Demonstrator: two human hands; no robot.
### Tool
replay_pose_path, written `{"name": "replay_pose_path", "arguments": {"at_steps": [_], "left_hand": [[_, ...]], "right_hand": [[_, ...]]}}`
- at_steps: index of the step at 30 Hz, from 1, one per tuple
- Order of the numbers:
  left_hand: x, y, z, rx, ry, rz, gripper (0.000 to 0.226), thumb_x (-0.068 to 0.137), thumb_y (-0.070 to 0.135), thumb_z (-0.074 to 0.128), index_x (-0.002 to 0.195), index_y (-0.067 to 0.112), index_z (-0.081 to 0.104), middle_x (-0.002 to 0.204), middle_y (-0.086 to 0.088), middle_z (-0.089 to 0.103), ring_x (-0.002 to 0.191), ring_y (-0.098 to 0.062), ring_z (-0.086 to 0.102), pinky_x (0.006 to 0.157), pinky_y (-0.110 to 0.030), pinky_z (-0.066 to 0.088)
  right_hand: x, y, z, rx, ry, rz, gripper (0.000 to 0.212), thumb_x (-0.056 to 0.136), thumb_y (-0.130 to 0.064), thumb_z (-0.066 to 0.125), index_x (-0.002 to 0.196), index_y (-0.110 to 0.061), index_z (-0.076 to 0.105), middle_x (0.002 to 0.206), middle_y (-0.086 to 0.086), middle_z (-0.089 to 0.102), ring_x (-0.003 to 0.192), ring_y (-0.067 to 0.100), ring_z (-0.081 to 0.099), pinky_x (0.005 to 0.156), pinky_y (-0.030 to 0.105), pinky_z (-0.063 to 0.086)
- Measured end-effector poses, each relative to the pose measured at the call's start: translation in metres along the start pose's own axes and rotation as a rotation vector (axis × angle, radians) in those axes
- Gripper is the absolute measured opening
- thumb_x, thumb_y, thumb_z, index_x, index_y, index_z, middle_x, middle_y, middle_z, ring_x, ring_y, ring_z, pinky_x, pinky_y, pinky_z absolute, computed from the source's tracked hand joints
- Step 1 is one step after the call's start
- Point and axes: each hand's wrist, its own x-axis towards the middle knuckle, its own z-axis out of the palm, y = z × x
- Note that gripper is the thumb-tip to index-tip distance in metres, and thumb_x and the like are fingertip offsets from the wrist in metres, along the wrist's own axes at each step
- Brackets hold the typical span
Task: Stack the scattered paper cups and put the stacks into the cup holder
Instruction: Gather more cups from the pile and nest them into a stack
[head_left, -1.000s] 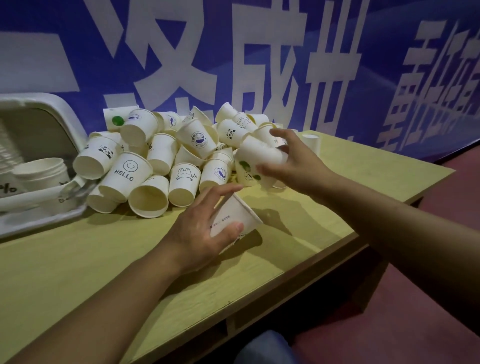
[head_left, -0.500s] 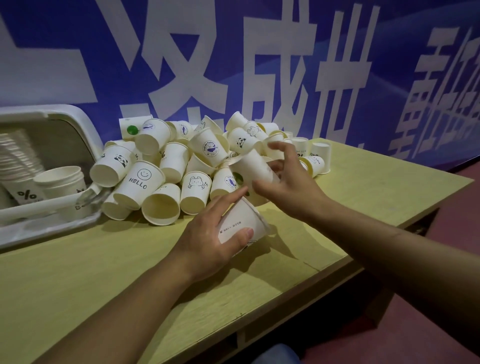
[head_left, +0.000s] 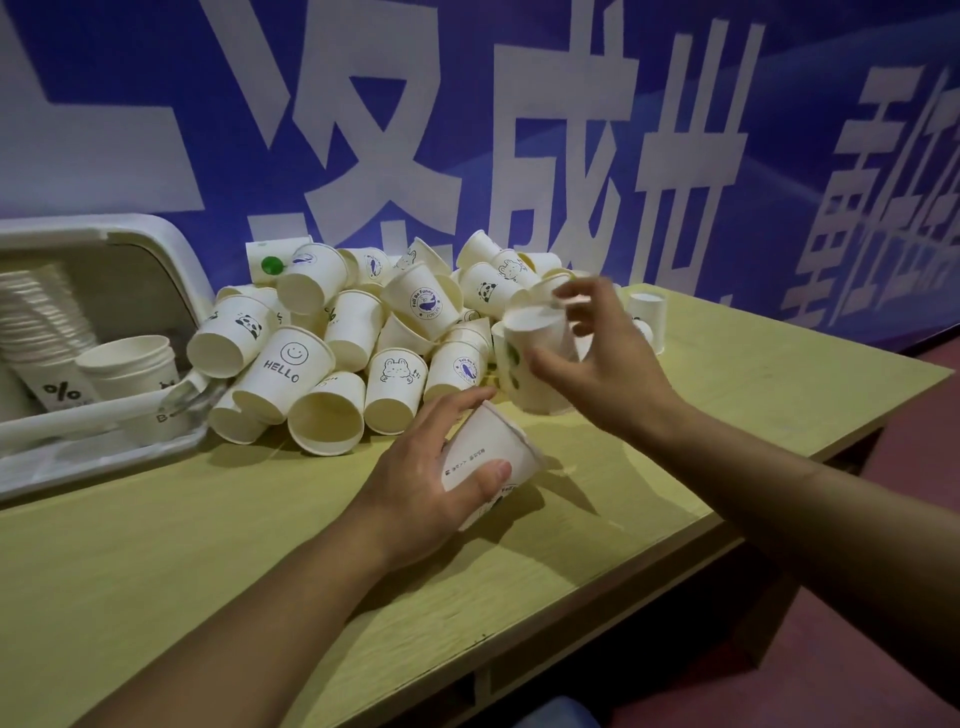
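Note:
A heap of white paper cups (head_left: 363, 338) with small printed pictures lies at the back of the yellow table (head_left: 208, 545). My left hand (head_left: 415, 483) grips one tilted paper cup (head_left: 488, 457) near the table's middle, its mouth pointing right. My right hand (head_left: 608, 364) holds a second cup (head_left: 535, 332), bottom up, just above and right of the first, in front of the heap. The white cup holder (head_left: 171, 249) stands at the far left with stacked cups (head_left: 41, 332) inside.
A blue banner (head_left: 519, 130) with large white characters forms the wall behind the table. A single cup (head_left: 647, 312) stands upside down right of the heap. The table's front edge runs diagonally, with red floor (head_left: 909, 571) to the right.
My right hand has lifted its cup off the heap and turned it bottom up above the cup in my left hand. The left hand has barely moved.

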Motion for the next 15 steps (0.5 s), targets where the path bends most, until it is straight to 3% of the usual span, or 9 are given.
{"name": "replay_pose_path", "arguments": {"at_steps": [4, 7, 9, 12, 15], "left_hand": [[-0.001, 0.005, 0.0, -0.134, 0.013, -0.043, 0.059, 0.076, 0.059, 0.062, 0.128, 0.065, 0.034, 0.126, 0.033, 0.045, 0.1, 0.013, 0.056, 0.072, -0.013, 0.051], [0.001, 0.003, -0.001, -0.2, 0.033, -0.076, 0.079, 0.071, 0.071, 0.059, 0.142, 0.059, 0.028, 0.13, 0.027, 0.049, 0.1, 0.011, 0.061, 0.078, -0.023, 0.058], [0.002, 0.0, -0.001, -0.245, 0.054, -0.091, 0.088, 0.07, 0.074, 0.059, 0.148, 0.058, 0.021, 0.133, 0.016, 0.054, 0.104, 0.003, 0.063, 0.081, -0.028, 0.06], [0.002, -0.002, -0.001, -0.276, 0.068, -0.07, 0.09, 0.072, 0.069, 0.062, 0.15, 0.057, 0.02, 0.137, 0.011, 0.056, 0.115, -0.002, 0.062, 0.084, -0.028, 0.058], [0.001, -0.002, 0.0, -0.277, 0.074, -0.053, 0.089, 0.072, 0.066, 0.065, 0.149, 0.057, 0.022, 0.134, 0.014, 0.057, 0.114, -0.002, 0.062, 0.087, -0.028, 0.056]], "right_hand": [[-0.003, -0.008, 0.0, 0.163, 0.004, -0.01, 0.067, 0.085, -0.019, 0.071, 0.138, -0.043, 0.037, 0.112, -0.017, 0.05, 0.097, 0.007, 0.057, 0.077, 0.028, 0.058], [-0.017, -0.008, 0.01, 0.222, -0.073, -0.043, 0.046, 0.085, -0.02, 0.071, 0.122, -0.042, 0.053, 0.12, -0.013, 0.051, 0.107, 0.009, 0.057, 0.081, 0.037, 0.06], [-0.024, -0.007, 0.018, 0.301, -0.102, 0.014, 0.023, 0.084, -0.034, 0.069, 0.104, -0.036, 0.059, 0.12, -0.006, 0.055, 0.106, 0.012, 0.061, 0.083, 0.041, 0.06], [-0.031, -0.006, 0.028, 0.434, -0.047, 0.152, 0.033, 0.085, -0.046, 0.066, 0.089, -0.014, 0.058, 0.104, 0.007, 0.064, 0.09, 0.016, 0.066, 0.081, 0.049, 0.058], [-0.03, -0.007, 0.032, 0.525, 0.007, 0.23, 0.026, 0.088, -0.029, 0.071, 0.104, -0.019, 0.054, 0.101, 0.007, 0.06, 0.091, 0.025, 0.064, 0.08, 0.047, 0.056]]}}
